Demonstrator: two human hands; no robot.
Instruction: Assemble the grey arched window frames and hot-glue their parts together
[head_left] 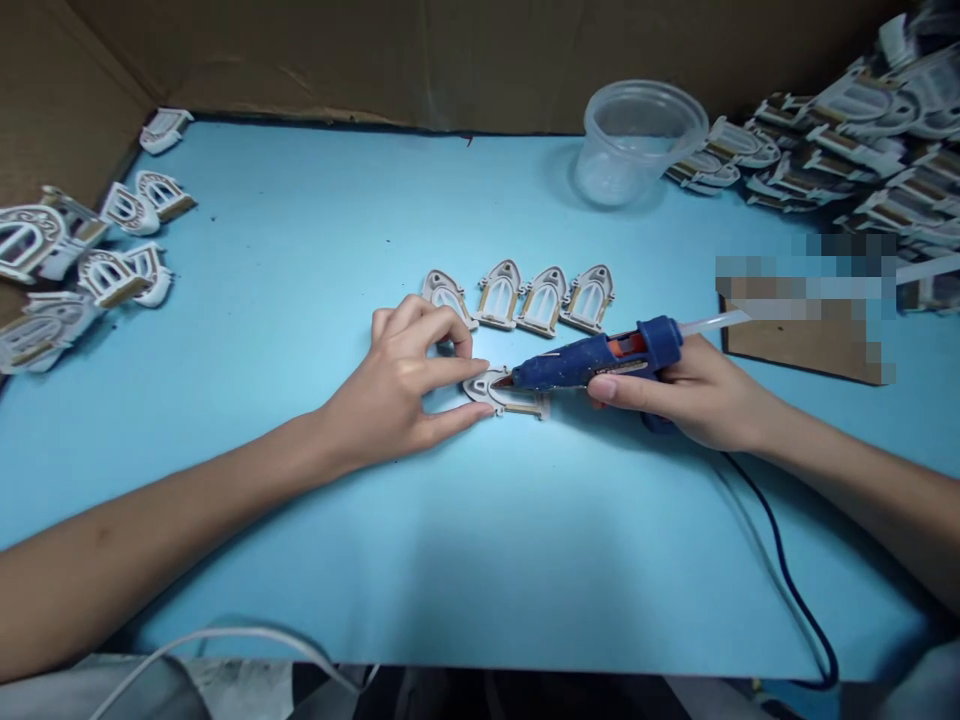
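My left hand (420,380) pinches a small white-and-gold arched window piece (525,405) between thumb and index finger, flat on the blue table. In my right hand (690,395) is a blue hot glue gun (577,362), a clear glue stick (712,322) poking from its back. The gun's nozzle points left and meets or hovers just over the piece; I cannot tell which. Just behind, several similar arched window pieces (544,300) lie in a row, the leftmost partly hidden by my left hand.
A clear plastic tub (637,140) stands at the back. Stacked window pieces (862,150) fill the back right; more loose ones (112,275) lie left. A brown board (802,335) is at right. The gun's dark cord (780,550) runs off the front edge. Cardboard walls (375,60) border the table.
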